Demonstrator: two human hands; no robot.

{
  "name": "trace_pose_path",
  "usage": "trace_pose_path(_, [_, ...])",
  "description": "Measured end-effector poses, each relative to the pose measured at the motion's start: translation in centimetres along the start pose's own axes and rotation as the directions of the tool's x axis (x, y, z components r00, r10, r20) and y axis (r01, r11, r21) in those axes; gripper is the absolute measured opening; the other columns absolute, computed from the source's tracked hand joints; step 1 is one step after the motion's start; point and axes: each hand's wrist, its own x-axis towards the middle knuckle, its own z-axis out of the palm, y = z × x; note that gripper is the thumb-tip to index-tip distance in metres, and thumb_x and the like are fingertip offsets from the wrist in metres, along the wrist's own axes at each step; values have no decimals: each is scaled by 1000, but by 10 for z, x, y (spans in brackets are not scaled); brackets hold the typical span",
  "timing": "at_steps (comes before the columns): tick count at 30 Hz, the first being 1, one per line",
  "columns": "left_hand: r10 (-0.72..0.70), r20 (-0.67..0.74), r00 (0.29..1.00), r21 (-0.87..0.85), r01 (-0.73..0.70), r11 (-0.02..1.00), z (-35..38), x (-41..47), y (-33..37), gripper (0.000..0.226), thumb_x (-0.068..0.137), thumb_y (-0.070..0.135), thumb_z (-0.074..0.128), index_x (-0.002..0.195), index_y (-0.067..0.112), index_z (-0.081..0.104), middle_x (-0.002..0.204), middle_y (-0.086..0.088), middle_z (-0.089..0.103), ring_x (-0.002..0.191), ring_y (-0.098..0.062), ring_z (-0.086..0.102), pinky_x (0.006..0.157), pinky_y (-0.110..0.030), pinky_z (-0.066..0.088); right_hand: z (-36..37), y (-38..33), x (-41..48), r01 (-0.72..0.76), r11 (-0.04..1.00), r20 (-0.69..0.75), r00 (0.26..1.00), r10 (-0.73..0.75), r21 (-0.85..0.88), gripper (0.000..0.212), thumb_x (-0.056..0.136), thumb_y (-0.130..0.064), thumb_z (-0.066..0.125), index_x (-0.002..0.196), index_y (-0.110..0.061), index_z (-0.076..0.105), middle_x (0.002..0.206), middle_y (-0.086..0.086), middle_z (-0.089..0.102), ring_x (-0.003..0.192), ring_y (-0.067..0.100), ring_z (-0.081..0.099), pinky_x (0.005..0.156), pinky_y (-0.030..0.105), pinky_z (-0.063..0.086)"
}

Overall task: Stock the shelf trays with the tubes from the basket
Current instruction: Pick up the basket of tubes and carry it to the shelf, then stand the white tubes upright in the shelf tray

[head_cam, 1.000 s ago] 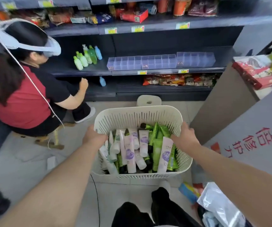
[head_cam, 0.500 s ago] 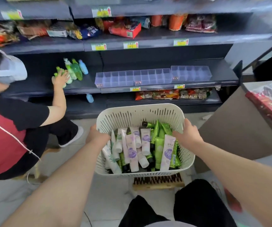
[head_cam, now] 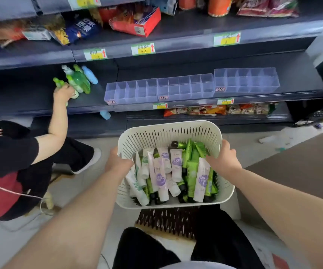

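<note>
A white slotted basket (head_cam: 168,131) sits in front of me, full of white-and-purple and green tubes (head_cam: 176,171). My left hand (head_cam: 118,162) grips its left rim and my right hand (head_cam: 223,158) grips its right rim. Three clear divided trays (head_cam: 189,87) stand in a row on the dark middle shelf beyond the basket, with nothing in their compartments.
A person in red and black sits at the left, a hand (head_cam: 63,93) on green bottles (head_cam: 77,80) on the same shelf. Snack packs (head_cam: 215,109) fill the shelf below the trays. A brown box (head_cam: 292,171) stands at the right, a wooden brush (head_cam: 166,220) lies under the basket.
The basket, held in both hands, has come closer to the shelf and the view has moved forward. The person at the left has reached up to the green bottles.
</note>
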Motion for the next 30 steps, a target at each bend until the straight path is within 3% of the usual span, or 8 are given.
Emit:
trace_pose_path(3, [-29,-9,1000,-20,29,999,22,18,15,52,85,4,62,127,29,44,97,10,52,85,-17,53,64,-30,44,-8,-3,35,-10,1000,22,1000,10,-17,78,90,-30,60,148,-19,8,135,17,31,107,38,51,78,39,42])
trace_pose_path(6, [-60,-4,998,-36,60,998,38,44,22,52,83,7,65,124,31,45,105,7,57,93,-20,56,74,-36,50,-7,-10,68,-15,1000,22,1000,16,-24,79,90,-30,61,148,-19,8,136,17,32,111,38,51,78,38,40])
trace_pose_path(11, [-60,41,997,-8,61,998,57,110,25,60,82,12,67,134,28,41,106,5,57,89,-20,57,65,-31,48,18,-21,109,-72,997,-18,997,72,5,77,90,-30,61,148,-21,10,135,16,34,104,35,53,74,34,39])
trace_pose_path(16, [2,157,988,49,-10,999,83,194,22,63,75,20,71,129,34,43,107,7,65,85,-16,62,73,-35,54,66,-19,145,-150,982,-59,986,157,112,71,90,-27,58,146,-19,15,132,15,35,86,27,45,72,35,41])
trace_pose_path(21, [12,154,988,38,-18,999,118,254,10,77,78,18,72,142,35,32,117,4,62,94,-22,61,84,-38,53,109,-13,197,-136,980,-98,984,151,149,70,89,-22,58,146,-18,17,133,16,37,91,25,43,80,36,42])
trace_pose_path(25, [31,144,989,10,-32,999,152,296,-1,74,80,16,74,141,29,35,113,6,60,92,-20,59,81,-34,51,136,-5,250,-119,979,-98,986,136,163,70,89,-19,58,147,-19,17,133,17,37,101,32,50,91,45,46])
trace_pose_path(30, [73,118,990,-27,-70,997,187,335,-6,70,82,8,70,140,27,37,116,2,61,100,-23,60,90,-39,51,159,8,302,-79,988,-130,987,96,132,69,90,-16,56,146,-19,17,132,18,36,86,27,46,73,35,41])
